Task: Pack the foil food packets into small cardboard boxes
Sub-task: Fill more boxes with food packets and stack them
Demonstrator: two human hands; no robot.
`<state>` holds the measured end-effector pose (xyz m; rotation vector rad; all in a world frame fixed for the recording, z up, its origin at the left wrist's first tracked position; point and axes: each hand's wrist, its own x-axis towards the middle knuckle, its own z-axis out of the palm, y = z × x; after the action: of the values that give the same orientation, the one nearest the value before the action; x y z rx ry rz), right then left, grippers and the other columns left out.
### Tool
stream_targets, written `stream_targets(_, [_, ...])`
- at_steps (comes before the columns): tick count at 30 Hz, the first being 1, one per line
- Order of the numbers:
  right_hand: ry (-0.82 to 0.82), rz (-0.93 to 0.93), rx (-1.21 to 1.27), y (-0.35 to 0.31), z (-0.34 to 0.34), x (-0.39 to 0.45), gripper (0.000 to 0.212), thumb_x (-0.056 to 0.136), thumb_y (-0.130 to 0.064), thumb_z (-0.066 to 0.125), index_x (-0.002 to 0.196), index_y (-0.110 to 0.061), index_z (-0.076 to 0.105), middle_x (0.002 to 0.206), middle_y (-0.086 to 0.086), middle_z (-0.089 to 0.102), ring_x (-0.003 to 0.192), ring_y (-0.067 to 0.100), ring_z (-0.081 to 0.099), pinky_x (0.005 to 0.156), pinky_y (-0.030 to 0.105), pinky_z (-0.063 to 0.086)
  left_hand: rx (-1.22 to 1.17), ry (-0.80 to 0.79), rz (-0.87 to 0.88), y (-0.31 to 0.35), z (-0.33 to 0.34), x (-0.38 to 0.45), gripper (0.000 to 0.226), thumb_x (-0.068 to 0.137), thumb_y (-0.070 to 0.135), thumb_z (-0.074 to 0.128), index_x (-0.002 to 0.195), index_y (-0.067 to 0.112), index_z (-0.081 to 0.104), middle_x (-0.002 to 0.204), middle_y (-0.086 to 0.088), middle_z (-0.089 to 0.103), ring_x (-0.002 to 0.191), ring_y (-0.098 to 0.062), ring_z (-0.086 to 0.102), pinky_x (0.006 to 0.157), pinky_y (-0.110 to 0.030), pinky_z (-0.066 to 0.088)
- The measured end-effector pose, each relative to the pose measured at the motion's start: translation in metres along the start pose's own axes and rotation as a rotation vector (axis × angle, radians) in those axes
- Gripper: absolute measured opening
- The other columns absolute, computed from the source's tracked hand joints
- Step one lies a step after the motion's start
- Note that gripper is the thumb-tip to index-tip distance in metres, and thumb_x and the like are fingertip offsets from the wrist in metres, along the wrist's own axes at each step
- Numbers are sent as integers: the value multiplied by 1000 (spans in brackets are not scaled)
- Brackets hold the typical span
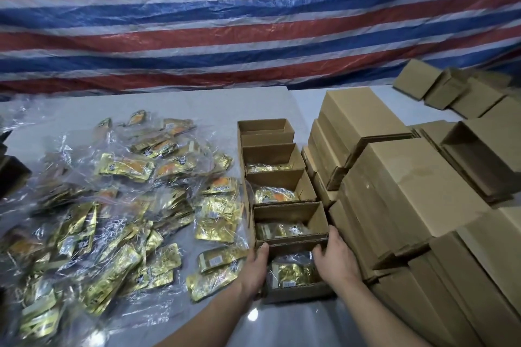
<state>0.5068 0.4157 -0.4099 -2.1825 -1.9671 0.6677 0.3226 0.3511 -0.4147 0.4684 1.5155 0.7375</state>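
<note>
Several small open cardboard boxes stand in a row running away from me. The nearest box [298, 294] holds a gold foil packet [293, 273] in clear wrap. My left hand [255, 267] grips its left wall, thumb at the far corner. My right hand [337, 258] grips its right wall, thumb inside the box. The box behind it [290, 215] and two further ones [277, 180] hold packets too; the farthest box [265, 128] looks empty. A loose heap of gold foil packets [118, 205] in clear plastic covers the table on the left.
Stacks of closed and flat cardboard boxes [394, 177] crowd the right side, touching the row. More boxes [451, 90] lie at the back right. A red, white and blue striped tarp [253, 22] hangs behind the grey table [197, 104]. A dark object [11, 175] sits at the left edge.
</note>
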Motion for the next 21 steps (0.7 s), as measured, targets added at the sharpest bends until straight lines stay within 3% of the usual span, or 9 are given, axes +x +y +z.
stream_targets(7, [23, -13, -51, -2, -2, 2, 57, 99, -25, 50, 150, -12, 28, 138, 7, 54, 111, 24, 64, 87, 34, 52, -16, -21, -30, 2, 3, 1, 72, 94, 68, 31, 155, 34, 11, 156, -6, 34, 138, -35, 38, 110, -60, 34])
stream_targets(10, [58, -25, -73, -3, -1, -1, 58, 99, -25, 49, 151, -12, 28, 135, 5, 56, 107, 21, 65, 80, 29, 51, -8, -29, -20, 3, 2, 1, 71, 94, 67, 30, 154, 35, 12, 155, -5, 36, 137, -35, 39, 110, -60, 34])
stream_targets(16, [45, -34, -65, -6, -3, 2, 60, 100, -25, 50, 153, -12, 25, 142, 4, 53, 112, 20, 64, 87, 30, 52, -30, -43, -5, 6, 1, 3, 66, 97, 63, 29, 153, 29, 21, 149, -7, 43, 134, -35, 42, 110, -57, 35])
stream_targets(21, [50, -33, -84, -7, -5, -2, 64, 100, -26, 50, 155, -11, 21, 144, 5, 51, 111, 20, 65, 84, 30, 53, 3, -36, 3, 7, 0, -2, 67, 97, 63, 28, 154, 28, 18, 153, -6, 38, 132, -31, 44, 108, -51, 39])
